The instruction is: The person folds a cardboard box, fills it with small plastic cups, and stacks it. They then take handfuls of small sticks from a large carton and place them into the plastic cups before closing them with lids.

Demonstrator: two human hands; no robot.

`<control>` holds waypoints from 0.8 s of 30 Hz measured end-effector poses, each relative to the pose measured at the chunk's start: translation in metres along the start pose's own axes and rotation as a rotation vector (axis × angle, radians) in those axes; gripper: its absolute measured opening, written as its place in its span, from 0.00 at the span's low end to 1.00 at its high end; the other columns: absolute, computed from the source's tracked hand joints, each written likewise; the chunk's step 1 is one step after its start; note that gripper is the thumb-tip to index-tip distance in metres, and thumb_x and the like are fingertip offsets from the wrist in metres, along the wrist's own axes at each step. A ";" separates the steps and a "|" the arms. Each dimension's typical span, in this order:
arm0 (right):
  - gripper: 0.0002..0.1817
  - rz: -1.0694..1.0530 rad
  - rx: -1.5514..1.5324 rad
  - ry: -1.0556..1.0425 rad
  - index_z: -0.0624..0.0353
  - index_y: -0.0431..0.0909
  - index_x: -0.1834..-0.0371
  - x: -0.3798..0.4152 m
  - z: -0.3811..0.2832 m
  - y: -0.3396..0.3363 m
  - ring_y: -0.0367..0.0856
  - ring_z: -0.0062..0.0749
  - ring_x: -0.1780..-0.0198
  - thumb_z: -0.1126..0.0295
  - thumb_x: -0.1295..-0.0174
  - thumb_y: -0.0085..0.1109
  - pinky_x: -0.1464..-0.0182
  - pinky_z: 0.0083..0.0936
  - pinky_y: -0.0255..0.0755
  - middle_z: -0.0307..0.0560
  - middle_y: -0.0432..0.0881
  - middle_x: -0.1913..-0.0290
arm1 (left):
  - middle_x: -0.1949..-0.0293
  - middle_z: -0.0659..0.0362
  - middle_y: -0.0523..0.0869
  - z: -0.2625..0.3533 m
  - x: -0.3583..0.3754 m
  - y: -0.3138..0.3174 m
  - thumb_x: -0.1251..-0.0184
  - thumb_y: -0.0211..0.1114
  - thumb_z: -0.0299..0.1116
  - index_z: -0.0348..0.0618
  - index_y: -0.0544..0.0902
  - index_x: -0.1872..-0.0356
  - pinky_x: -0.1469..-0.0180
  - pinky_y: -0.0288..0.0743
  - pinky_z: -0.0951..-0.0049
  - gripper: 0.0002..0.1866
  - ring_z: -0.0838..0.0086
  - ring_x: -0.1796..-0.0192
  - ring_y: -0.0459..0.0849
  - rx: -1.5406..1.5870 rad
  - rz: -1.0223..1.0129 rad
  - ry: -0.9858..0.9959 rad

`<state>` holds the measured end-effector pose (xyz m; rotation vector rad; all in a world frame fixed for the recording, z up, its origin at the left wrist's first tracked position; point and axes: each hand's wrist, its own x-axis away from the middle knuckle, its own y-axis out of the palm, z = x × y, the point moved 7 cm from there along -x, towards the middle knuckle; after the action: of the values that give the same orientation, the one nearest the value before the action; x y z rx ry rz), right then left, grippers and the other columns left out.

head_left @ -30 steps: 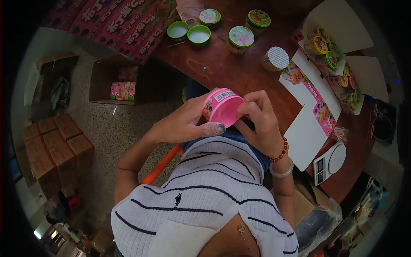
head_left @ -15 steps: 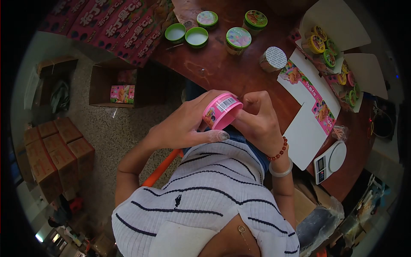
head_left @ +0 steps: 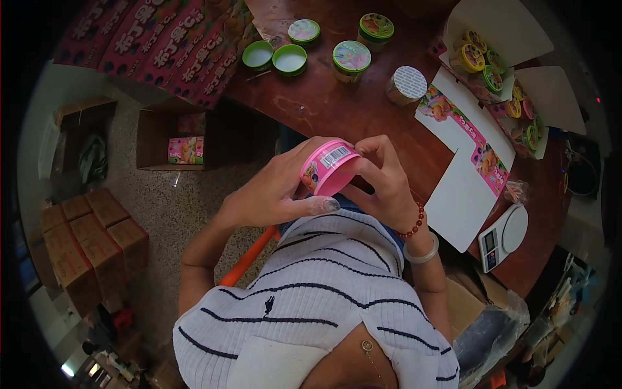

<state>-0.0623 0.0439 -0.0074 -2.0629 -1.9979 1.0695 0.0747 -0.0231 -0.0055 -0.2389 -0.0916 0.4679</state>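
Note:
A pink round lid [head_left: 330, 167] with a barcode label on its side is tilted in front of my body, its hollow side towards the lower right. My left hand [head_left: 275, 185] wraps round it from the left, thumb below. On the right, my right hand [head_left: 382, 178] has its fingers at the lid's rim, with the fingertips partly hidden behind and inside it. Beyond the hands on the table stand a tub with a green-rimmed lid [head_left: 352, 57] and a tub with a white printed top [head_left: 408, 84].
Two green lids, one of them here [head_left: 289, 59], lie hollow side up on the brown table [head_left: 285, 104]. White card [head_left: 461, 201], a scale [head_left: 503, 238] and open boxes of small tubs [head_left: 490, 78] are at the right. Pink printed boxes [head_left: 155, 45] fill the upper left; cartons [head_left: 91, 249] stand on the floor.
My right hand has moved slightly left and up, its fingers now closer round the lid's rim. The whole view has shifted a little.

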 end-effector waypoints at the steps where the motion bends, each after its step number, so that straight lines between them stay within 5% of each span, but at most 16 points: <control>1: 0.23 0.002 0.001 0.000 0.58 0.80 0.54 0.000 0.001 -0.001 0.80 0.39 0.51 0.76 0.53 0.81 0.52 0.33 0.80 0.51 0.73 0.48 | 0.39 0.49 0.77 -0.001 0.000 0.000 0.41 0.75 0.49 0.36 0.69 0.30 0.39 0.75 0.63 0.42 0.59 0.42 0.81 0.010 0.002 -0.020; 10: 0.16 -0.034 0.164 -0.126 0.56 0.79 0.60 -0.004 -0.003 -0.001 0.80 0.40 0.55 0.75 0.48 0.76 0.56 0.32 0.80 0.50 0.74 0.52 | 0.45 0.50 0.80 -0.003 0.000 0.002 0.40 0.75 0.51 0.37 0.70 0.32 0.45 0.76 0.64 0.41 0.61 0.48 0.82 -0.011 -0.013 -0.109; 15: 0.30 0.038 -0.002 -0.070 0.54 0.73 0.48 0.008 0.007 0.004 0.81 0.43 0.50 0.77 0.53 0.82 0.56 0.31 0.82 0.51 0.72 0.48 | 0.48 0.51 0.80 -0.004 -0.002 0.004 0.41 0.75 0.51 0.37 0.71 0.33 0.46 0.76 0.65 0.41 0.63 0.50 0.82 0.033 0.010 -0.052; 18: 0.22 0.095 -0.051 -0.023 0.53 0.76 0.53 0.009 0.008 0.003 0.81 0.41 0.55 0.78 0.49 0.77 0.56 0.33 0.81 0.49 0.72 0.50 | 0.48 0.51 0.80 -0.005 -0.002 0.005 0.41 0.75 0.51 0.38 0.71 0.33 0.47 0.76 0.65 0.40 0.63 0.50 0.82 0.018 0.019 -0.029; 24: 0.25 0.031 0.107 -0.071 0.56 0.77 0.54 0.012 0.006 0.004 0.81 0.42 0.51 0.77 0.53 0.82 0.55 0.32 0.83 0.50 0.73 0.49 | 0.48 0.51 0.79 -0.005 -0.003 0.007 0.41 0.75 0.50 0.37 0.71 0.32 0.48 0.76 0.65 0.40 0.62 0.51 0.82 0.016 0.003 -0.058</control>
<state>-0.0629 0.0523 -0.0188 -2.0358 -1.9005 1.2437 0.0700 -0.0195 -0.0118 -0.2098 -0.1444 0.4789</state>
